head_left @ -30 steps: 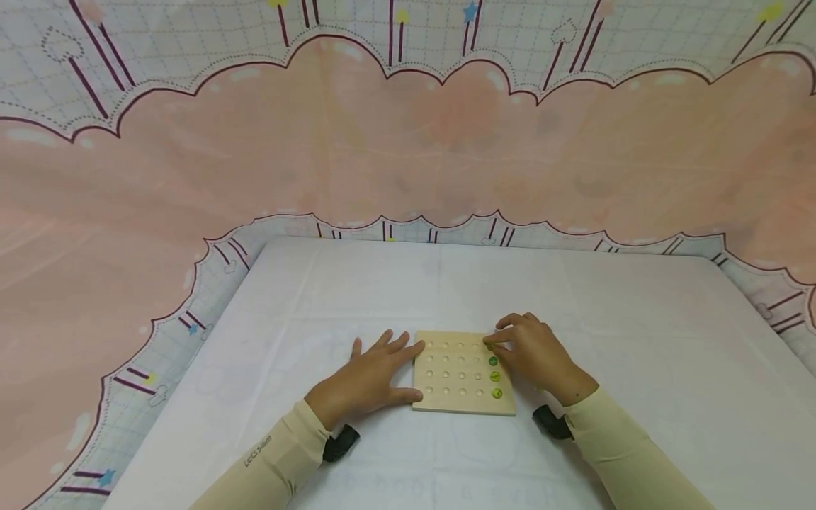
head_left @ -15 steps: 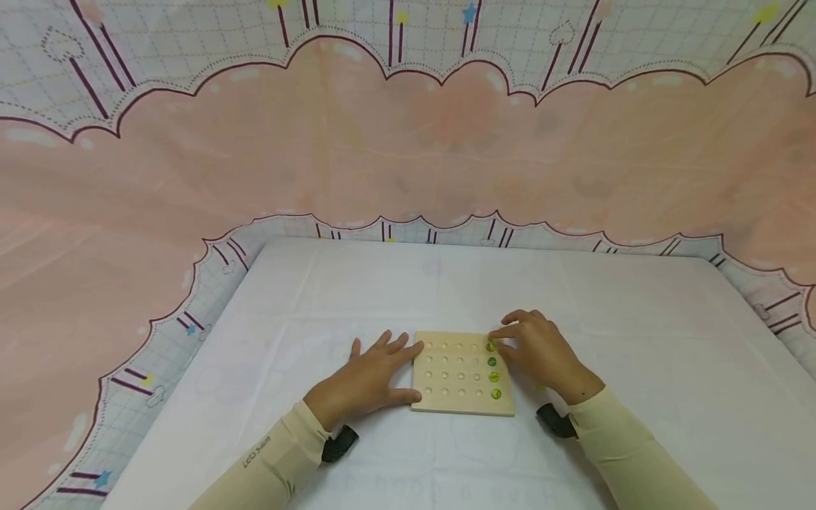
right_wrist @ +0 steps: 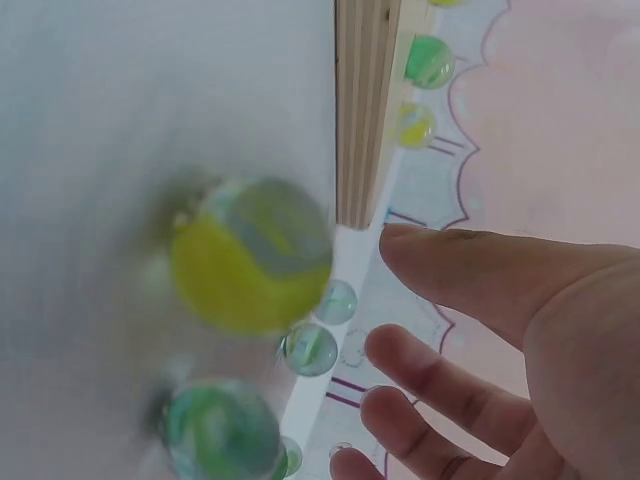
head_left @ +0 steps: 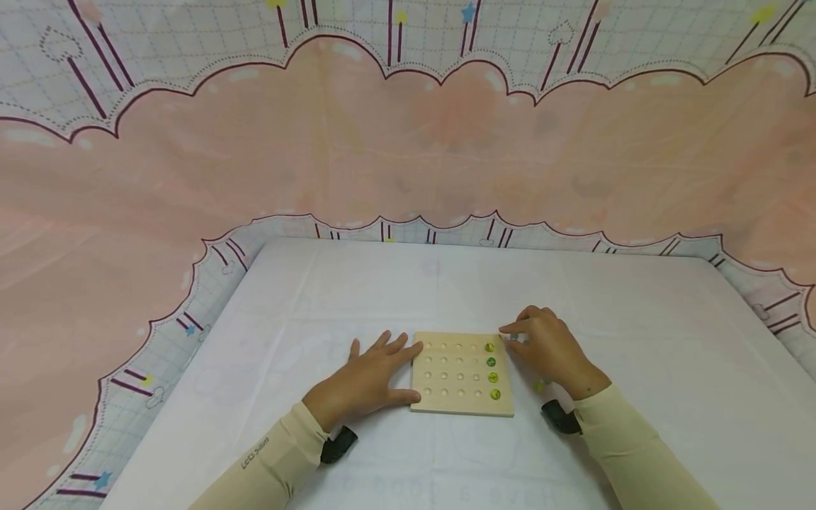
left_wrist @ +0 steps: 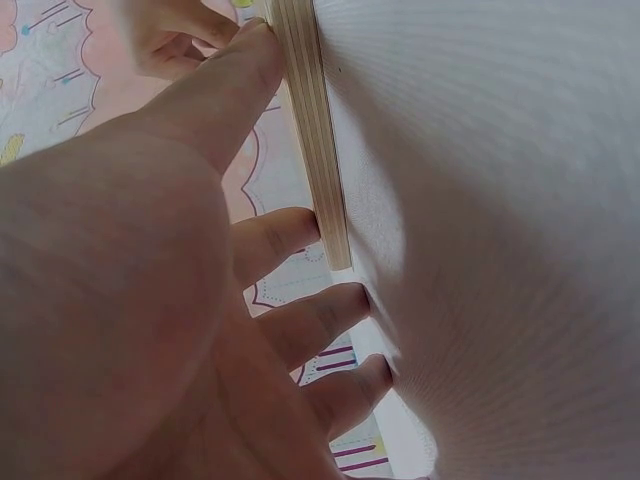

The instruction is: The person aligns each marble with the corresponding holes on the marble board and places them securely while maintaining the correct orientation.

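Observation:
A square wooden board (head_left: 460,407) with rows of round hollows lies on the white table. Marbles, green and yellow, fill its right column; one is the green marble (head_left: 491,362). My left hand (head_left: 360,382) is spread, its index finger and thumb touching the board's left edge. Just off the right edge is my right hand (head_left: 551,350), its thumb and fingers apart, holding nothing. Loose on the table near it, in the right wrist view, are a yellow marble (right_wrist: 250,258), a green marble (right_wrist: 222,430) and smaller-looking clear marbles (right_wrist: 310,350). My right hand mostly hides these in the head view.
The white tabletop (head_left: 357,283) stretches beyond the board to its far edge. Behind it hangs a peach and white patterned cloth (head_left: 414,156). Each wrist carries a black camera (head_left: 340,445).
My right hand has drawn back to the right from the board's top right corner, leaving the marble there in full view. A loose yellow marble now shows beneath that hand. My left hand stays put.

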A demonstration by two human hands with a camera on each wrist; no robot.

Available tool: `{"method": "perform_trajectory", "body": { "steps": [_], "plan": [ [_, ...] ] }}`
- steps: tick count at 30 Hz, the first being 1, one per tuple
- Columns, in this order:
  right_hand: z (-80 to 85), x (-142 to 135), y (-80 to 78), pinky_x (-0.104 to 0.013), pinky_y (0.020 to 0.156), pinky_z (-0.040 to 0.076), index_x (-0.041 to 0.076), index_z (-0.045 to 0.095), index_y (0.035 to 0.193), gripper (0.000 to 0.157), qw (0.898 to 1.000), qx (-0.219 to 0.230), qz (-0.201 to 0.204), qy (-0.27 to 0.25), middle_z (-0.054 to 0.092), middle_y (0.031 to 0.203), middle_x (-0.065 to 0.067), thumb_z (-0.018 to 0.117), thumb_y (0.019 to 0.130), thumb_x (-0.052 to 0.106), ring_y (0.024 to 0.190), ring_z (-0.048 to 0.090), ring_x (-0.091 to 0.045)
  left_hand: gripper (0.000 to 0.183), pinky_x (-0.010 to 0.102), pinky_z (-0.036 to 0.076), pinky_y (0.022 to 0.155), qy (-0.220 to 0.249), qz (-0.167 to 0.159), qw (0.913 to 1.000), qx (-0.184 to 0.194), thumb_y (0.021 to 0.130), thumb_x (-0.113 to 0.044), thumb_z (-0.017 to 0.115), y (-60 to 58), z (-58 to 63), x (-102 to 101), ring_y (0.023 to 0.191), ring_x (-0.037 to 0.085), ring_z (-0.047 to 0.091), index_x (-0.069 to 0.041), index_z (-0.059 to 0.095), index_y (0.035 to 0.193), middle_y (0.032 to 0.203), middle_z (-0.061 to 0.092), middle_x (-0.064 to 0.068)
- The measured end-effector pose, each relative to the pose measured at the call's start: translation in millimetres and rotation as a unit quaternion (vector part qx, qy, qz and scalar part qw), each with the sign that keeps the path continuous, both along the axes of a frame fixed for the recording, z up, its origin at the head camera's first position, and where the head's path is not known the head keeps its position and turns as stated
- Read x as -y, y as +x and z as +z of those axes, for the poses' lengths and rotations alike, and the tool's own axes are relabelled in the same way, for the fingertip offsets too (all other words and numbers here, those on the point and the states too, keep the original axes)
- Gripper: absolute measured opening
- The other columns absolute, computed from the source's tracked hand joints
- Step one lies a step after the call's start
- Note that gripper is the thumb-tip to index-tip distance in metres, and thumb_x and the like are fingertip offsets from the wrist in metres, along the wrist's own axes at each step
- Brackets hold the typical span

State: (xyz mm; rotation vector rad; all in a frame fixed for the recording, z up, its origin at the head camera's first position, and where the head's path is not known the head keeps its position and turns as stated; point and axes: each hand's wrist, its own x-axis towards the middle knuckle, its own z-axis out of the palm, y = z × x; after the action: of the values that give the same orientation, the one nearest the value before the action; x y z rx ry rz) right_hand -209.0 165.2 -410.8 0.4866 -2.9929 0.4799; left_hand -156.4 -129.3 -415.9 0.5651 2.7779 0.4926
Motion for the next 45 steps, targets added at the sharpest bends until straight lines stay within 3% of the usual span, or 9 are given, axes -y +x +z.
{"method": "perform_trajectory", "body": {
  "steps": [15,45],
  "plan": [
    [-3.0,-10,-6.2,-0.031,0.062,0.041,0.016,0.074,0.099,0.023,1.0,-0.001,-0.018,0.003,0.062,0.088,-0.006,0.075,0.076,0.017,0.075,0.053,-0.018,0.081,0.069,0.006,0.105,0.0,0.0,1.0,0.0,0.075,-0.062,0.059,0.1,-0.4,-1,0.144,0.028,0.01,-0.035,0.027,0.144,0.153,0.022,0.001],
    [-5.5,-14,-9.3,-0.034,0.063,0.043,0.017,0.076,0.091,0.017,1.0,0.014,-0.016,0.008,0.062,0.083,-0.004,0.076,0.074,0.016,0.077,0.055,-0.019,0.082,0.069,0.006,0.105,0.0,-0.001,1.0,-0.007,0.075,-0.064,0.058,-1.5,-1.4,0,0.144,0.026,0.009,-0.037,0.025,0.144,0.153,0.022,0.0]
  ]
}}
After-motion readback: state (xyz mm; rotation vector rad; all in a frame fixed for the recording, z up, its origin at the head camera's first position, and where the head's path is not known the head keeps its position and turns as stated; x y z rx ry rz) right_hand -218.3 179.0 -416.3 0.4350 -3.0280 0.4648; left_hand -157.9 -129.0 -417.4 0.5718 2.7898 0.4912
